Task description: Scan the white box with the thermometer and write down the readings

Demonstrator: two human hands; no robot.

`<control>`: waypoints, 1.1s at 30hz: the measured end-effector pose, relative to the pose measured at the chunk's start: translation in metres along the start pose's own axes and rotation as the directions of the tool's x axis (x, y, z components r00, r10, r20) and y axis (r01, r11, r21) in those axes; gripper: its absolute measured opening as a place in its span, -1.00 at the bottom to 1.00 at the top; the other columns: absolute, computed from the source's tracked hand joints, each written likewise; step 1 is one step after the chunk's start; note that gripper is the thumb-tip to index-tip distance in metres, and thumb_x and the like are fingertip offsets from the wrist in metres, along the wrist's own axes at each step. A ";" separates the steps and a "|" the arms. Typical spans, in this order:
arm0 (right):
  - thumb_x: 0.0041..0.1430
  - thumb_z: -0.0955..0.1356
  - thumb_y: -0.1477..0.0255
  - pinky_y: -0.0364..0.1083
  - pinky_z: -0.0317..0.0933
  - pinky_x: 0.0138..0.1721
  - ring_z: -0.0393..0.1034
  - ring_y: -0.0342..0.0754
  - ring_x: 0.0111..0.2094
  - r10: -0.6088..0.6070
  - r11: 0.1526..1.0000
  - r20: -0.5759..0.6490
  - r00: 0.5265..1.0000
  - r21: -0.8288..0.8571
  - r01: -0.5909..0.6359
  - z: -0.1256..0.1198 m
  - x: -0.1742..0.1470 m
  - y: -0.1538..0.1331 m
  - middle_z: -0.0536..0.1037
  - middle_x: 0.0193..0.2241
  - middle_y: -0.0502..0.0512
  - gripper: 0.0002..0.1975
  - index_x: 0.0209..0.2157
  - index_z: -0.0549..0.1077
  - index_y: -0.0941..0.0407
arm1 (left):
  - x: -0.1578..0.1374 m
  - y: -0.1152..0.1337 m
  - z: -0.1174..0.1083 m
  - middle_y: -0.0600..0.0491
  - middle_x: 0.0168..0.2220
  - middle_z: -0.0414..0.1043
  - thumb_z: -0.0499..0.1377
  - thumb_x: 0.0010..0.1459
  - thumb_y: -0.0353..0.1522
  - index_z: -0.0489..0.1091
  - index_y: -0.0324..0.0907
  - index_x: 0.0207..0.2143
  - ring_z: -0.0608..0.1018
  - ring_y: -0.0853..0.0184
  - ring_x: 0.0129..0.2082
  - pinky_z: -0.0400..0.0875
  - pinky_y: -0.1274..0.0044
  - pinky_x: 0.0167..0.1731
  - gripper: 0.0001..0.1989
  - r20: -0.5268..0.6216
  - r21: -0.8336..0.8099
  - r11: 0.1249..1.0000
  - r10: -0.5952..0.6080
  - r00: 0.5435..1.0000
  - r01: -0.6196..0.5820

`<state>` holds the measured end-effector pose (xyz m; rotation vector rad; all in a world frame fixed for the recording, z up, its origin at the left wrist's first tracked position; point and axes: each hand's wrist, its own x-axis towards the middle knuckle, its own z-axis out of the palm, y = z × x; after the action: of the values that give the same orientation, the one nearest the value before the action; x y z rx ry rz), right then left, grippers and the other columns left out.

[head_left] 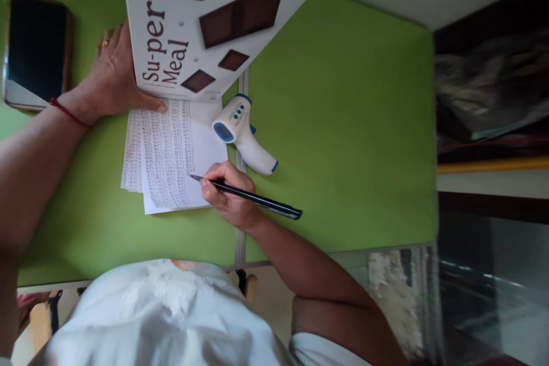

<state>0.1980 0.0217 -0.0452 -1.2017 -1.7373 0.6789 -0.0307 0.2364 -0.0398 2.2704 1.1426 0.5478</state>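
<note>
My right hand (231,191) pinches a black pen (266,201), its tip touching the top sheet of paper (208,126). Rows of small handwriting cover the sheet's left part; its right side is bare. More written sheets (132,154) stick out beneath it on the left. My left hand (114,71) lies beside a white and brown NutriMotion box (171,23), thumb stretched over the upper edge of the paper. The box hides part of that hand and the top of the sheets. Just right of the paper lies a white and blue infrared thermometer (246,140).
A dark-screened phone (38,48) lies at the left of the green folding table (343,126). A metal seam (241,240) runs down the tabletop. Dark shelves (493,80) holding plastic-wrapped items stand beyond the table's right edge.
</note>
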 end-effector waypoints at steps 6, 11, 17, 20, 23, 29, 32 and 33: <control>0.23 0.35 0.50 -0.21 0.19 -0.54 0.25 -0.24 -0.59 0.004 1.000 -0.007 1.000 0.005 -0.004 0.000 -0.001 0.000 0.42 -0.56 -0.16 -0.85 -0.38 0.29 0.04 | 0.001 -0.007 0.001 0.19 0.39 0.16 0.37 -0.34 0.30 -0.08 0.11 0.48 0.13 -0.22 0.35 -0.21 -0.09 0.43 0.38 -0.008 0.028 0.999 0.045 0.999 -0.045; 0.23 0.35 0.50 -0.20 0.18 -0.54 0.25 -0.23 -0.59 0.003 1.000 -0.030 1.000 -0.010 -0.004 0.000 -0.001 0.001 0.40 -0.57 -0.16 -0.84 -0.39 0.28 0.04 | 0.001 -0.009 0.002 0.14 0.40 0.13 0.33 -0.33 0.36 -0.09 0.05 0.49 0.16 -0.21 0.35 -0.14 -0.09 0.41 0.40 -0.016 0.054 0.997 0.063 0.998 -0.062; 0.25 0.35 0.48 -0.20 0.19 -0.54 0.24 -0.23 -0.59 0.010 0.999 -0.050 0.999 -0.038 -0.011 0.001 -0.003 0.002 0.40 -0.57 -0.16 -0.85 -0.39 0.29 0.04 | 0.001 -0.010 0.003 0.19 0.38 0.17 0.32 -0.32 0.38 -0.08 0.15 0.48 0.14 -0.20 0.36 -0.15 -0.08 0.41 0.37 -0.021 0.052 0.997 0.065 0.998 -0.064; 0.26 0.34 0.46 -0.19 0.18 -0.54 0.22 -0.22 -0.59 0.006 0.998 -0.040 0.999 -0.061 -0.009 0.001 -0.003 0.001 0.40 -0.57 -0.15 -0.84 -0.40 0.29 0.04 | 0.001 -0.012 0.003 0.16 0.38 0.18 0.31 -0.32 0.38 -0.09 0.12 0.49 0.17 -0.20 0.34 -0.13 -0.08 0.40 0.39 -0.022 0.053 0.996 0.073 0.997 -0.072; 0.25 0.34 0.47 -0.19 0.18 -0.55 0.22 -0.22 -0.60 0.000 0.998 -0.036 0.999 -0.060 -0.002 0.000 -0.002 0.000 0.40 -0.58 -0.15 -0.85 -0.40 0.28 0.03 | 0.001 -0.012 0.003 0.14 0.39 0.16 0.31 -0.32 0.38 -0.10 0.08 0.50 0.18 -0.21 0.33 -0.15 -0.11 0.40 0.40 -0.018 0.065 0.995 0.073 0.997 -0.072; 0.23 0.35 0.49 -0.21 0.19 -0.56 0.23 -0.23 -0.60 0.013 1.000 -0.043 0.999 -0.016 -0.014 0.000 -0.003 0.001 0.39 -0.58 -0.16 -0.84 -0.40 0.28 0.04 | 0.001 -0.012 0.003 0.17 0.38 0.18 0.31 -0.28 0.36 -0.13 0.10 0.49 0.17 -0.20 0.34 -0.12 -0.09 0.38 0.37 -0.026 0.053 0.994 0.093 0.995 -0.092; 0.24 0.35 0.48 -0.20 0.22 -0.54 0.26 -0.22 -0.59 0.031 0.999 -0.089 0.996 -0.005 -0.031 0.000 -0.006 0.004 0.40 -0.57 -0.15 -0.85 -0.39 0.29 0.03 | 0.001 -0.014 0.003 0.18 0.38 0.18 0.32 -0.32 0.36 -0.14 0.14 0.49 0.14 -0.20 0.36 -0.19 -0.08 0.39 0.39 -0.023 0.046 0.995 0.084 0.996 -0.083; 0.24 0.36 0.48 -0.20 0.23 -0.53 0.27 -0.22 -0.59 0.032 0.999 -0.100 0.994 -0.005 -0.033 0.000 -0.006 0.005 0.39 -0.57 -0.15 -0.85 -0.39 0.30 0.03 | 0.002 -0.014 0.003 0.19 0.38 0.19 0.32 -0.32 0.36 -0.15 0.15 0.49 0.13 -0.20 0.37 -0.20 -0.07 0.40 0.39 -0.023 0.044 0.996 0.083 0.996 -0.082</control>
<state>0.2009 0.0182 -0.0518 -1.2499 -1.6417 0.6217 -0.0366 0.2438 -0.0511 2.3623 1.0866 0.5900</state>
